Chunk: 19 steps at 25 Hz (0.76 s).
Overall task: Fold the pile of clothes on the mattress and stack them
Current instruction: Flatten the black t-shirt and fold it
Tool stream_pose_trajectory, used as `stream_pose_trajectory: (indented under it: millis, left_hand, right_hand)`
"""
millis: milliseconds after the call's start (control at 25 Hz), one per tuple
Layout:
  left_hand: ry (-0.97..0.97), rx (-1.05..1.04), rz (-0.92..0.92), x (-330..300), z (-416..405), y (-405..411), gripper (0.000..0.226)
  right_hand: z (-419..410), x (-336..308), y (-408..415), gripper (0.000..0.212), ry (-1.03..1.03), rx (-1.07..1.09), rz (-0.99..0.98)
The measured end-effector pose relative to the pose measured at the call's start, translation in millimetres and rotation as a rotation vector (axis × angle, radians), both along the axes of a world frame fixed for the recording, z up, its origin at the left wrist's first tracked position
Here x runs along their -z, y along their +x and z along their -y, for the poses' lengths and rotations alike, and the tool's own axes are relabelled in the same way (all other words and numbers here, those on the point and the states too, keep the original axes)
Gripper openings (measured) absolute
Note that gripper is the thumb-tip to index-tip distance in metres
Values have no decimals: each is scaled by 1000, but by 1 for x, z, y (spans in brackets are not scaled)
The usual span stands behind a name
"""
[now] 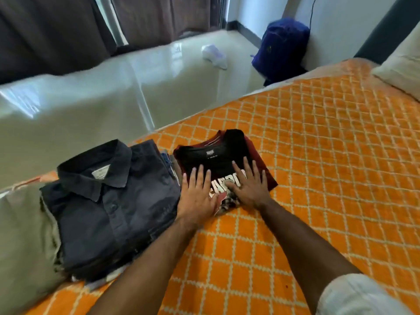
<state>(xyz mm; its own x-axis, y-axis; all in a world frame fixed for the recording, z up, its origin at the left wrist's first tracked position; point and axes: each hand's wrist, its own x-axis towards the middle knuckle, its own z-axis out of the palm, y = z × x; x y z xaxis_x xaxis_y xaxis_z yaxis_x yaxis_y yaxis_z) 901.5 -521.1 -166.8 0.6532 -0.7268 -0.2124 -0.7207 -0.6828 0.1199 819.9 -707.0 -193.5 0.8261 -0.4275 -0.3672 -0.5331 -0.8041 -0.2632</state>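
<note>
Nearest to us are our own forearms, the right one ending in a rolled pale sleeve (354, 292) at the lower right corner, both reaching forward over the orange quilted bedspread (318, 155) that covers the mattress.

In the head view, which is the only one we have, our left hand (197, 196) and right hand (251, 187) lie flat, fingers straight and spread, pressing down on a folded black T-shirt (216, 155) with pale lettering on its front. Neither hand grasps anything; both simply rest on the cloth. The black shirt sits on top of a folded maroon garment (256, 153), whose edges show around it, so this looks like a small stack of its own. Just to the left, touching or nearly so, is a second, taller stack topped by a folded dark grey collared shirt (109, 201), with other folded pieces showing beneath it near the mattress edge.

We judge the T-shirt to be light, soft and limp: it will sag and unfold if lifted by one corner. To move it we would slide both hands under the two side edges and carry it flat, or take the maroon piece with it from below.

Beyond the bed lie a glossy floor (113, 98), a blue backpack (281, 46) against the wall, dark curtains (56, 30) and a pillow (404, 64).
</note>
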Motion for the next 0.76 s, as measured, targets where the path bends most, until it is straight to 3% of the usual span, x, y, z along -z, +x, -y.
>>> stream_pose_trajectory:
  millis: [280,760]
  left_hand:
    - [-120,41,-127,24,-2,17,88]
    - [-124,60,-106,36,-1,11,82]
  right_hand:
    - [7,7,8,80,1,38,-47]
    - [8,8,7,80,-57,21,-57]
